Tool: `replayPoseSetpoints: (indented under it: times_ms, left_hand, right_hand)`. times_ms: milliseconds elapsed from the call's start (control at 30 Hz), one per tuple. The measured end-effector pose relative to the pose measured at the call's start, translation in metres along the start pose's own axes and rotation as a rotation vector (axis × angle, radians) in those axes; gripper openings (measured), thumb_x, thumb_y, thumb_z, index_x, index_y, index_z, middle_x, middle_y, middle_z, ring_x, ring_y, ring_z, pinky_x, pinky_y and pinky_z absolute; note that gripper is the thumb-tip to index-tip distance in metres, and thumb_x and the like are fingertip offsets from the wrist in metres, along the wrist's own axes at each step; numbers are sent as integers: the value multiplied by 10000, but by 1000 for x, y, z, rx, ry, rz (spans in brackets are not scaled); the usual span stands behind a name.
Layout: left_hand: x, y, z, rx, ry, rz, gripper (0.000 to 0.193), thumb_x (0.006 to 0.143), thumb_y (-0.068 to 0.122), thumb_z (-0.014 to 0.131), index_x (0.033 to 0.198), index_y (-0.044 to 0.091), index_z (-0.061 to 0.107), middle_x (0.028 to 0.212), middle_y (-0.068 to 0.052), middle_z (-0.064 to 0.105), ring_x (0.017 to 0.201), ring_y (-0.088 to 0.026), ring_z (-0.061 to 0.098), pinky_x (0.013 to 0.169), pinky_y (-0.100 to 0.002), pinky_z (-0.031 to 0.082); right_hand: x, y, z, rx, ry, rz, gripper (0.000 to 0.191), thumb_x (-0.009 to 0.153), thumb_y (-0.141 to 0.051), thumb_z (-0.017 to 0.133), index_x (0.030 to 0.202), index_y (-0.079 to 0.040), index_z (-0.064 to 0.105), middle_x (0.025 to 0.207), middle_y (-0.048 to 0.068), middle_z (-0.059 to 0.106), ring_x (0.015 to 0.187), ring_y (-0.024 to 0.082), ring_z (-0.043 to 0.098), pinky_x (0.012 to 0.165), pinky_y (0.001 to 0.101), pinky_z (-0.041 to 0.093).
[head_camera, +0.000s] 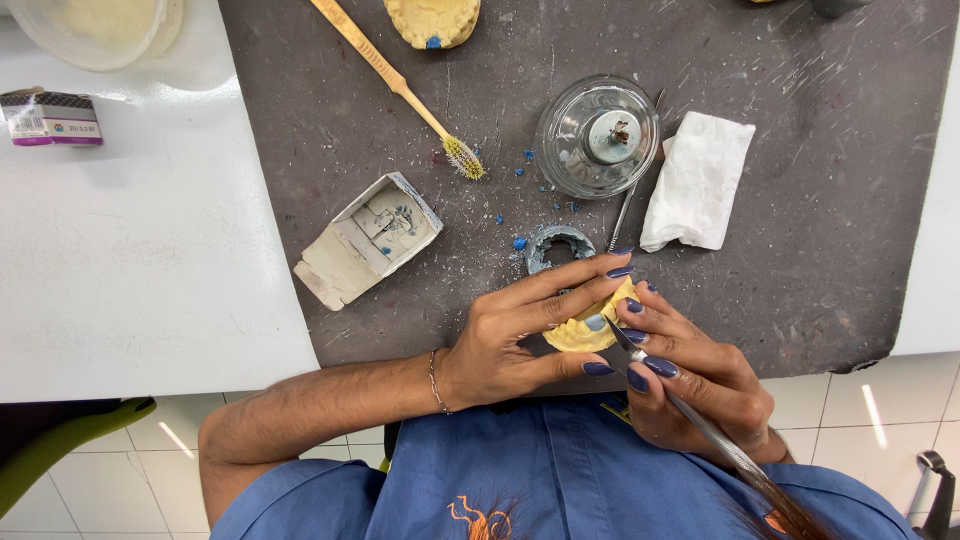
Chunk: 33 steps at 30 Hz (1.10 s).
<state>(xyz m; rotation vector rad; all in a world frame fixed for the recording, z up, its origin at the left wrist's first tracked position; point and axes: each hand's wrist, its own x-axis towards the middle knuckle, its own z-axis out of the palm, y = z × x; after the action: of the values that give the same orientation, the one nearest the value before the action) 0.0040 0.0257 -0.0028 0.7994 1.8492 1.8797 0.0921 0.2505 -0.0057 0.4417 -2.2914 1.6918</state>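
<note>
Over the near edge of a dark grey, scratched work mat (820, 250) dusted with pale crumbs, the left hand (520, 335) curls around a pale yellow plaster dental cast (585, 328), fingers stretched along its top and thumb tucked beneath, so the cast sits gripped just above the mat's edge. Against the cast's right side, the right hand (695, 385) pinches a slim metal carving tool (690, 415) like a pen, fingers closed tight on the shaft, its pointed tip touching the cast where a small patch of blue wax shows.

Just beyond the fingers lies one grey-blue horseshoe-shaped wax rim (555, 243), with several small blue wax chips (520, 243) scattered near it. Farther up sits one round clear glass dish (597, 135) with a metal centre, smooth and shiny, and a thin metal probe (625, 215) slants out from under it. Right of the dish rests one folded white cloth (697, 180), soft and creased. Left of centre lies one small open white cardboard box (368, 240), smudged grey inside. One long tan wooden-handled brush (400, 85) with yellowish bristles runs diagonally across the top, and a second yellow plaster cast (432, 20) sits at the upper edge, making two casts. On the white table (130, 260) to the left stand one translucent plastic tub (95, 28) and one small white carton (50, 118).
</note>
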Motion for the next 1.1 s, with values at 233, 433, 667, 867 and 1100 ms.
replayPoseSetpoints:
  times_ms: [233, 433, 667, 867, 1100]
  left_hand:
    - [-1, 0, 0, 5, 6, 6, 623, 948, 225, 811, 1500, 67, 569, 1569, -128, 522, 1386, -258, 632, 1153, -350, 574]
    - [-2, -1, 1, 6, 12, 12, 635, 943, 218, 815, 1506, 71, 561, 1572, -125, 514, 1386, -254, 629, 1151, -346, 574]
    - [-2, -3, 3, -28, 10, 0, 634, 943, 200, 816, 1510, 80, 558, 1582, -127, 504, 1395, -249, 622, 1154, -337, 582]
    - [-3, -3, 3, -25, 8, 9, 635, 943, 189, 819, 1511, 86, 555, 1584, -130, 497, 1402, -252, 613, 1159, -339, 577]
    - [-3, -3, 3, -25, 10, 7, 637, 941, 186, 825, 1511, 89, 558, 1582, -132, 501, 1400, -251, 618, 1153, -336, 579]
  right_hand:
    - [2, 0, 1, 11, -15, -13, 240, 985, -96, 686, 1196, -75, 573, 1205, 116, 613, 1309, 411, 621, 1210, 650, 501]
    - [-1, 0, 2, -15, -27, -52, 344, 938, -63, 721, 1204, -87, 506, 1201, 135, 595, 1283, 427, 623, 1193, 669, 487]
    - [1, -2, 3, -42, -37, -48, 378, 924, -54, 730, 1203, -99, 479, 1202, 136, 579, 1274, 425, 624, 1185, 667, 499]
    - [2, -4, 0, -73, -96, -32, 399, 896, -53, 745, 1193, -95, 482, 1188, 146, 574, 1260, 424, 630, 1171, 676, 503]
    - [2, -2, 1, -76, -55, -80, 397, 907, -57, 743, 1190, -90, 466, 1187, 146, 578, 1247, 426, 638, 1147, 672, 524]
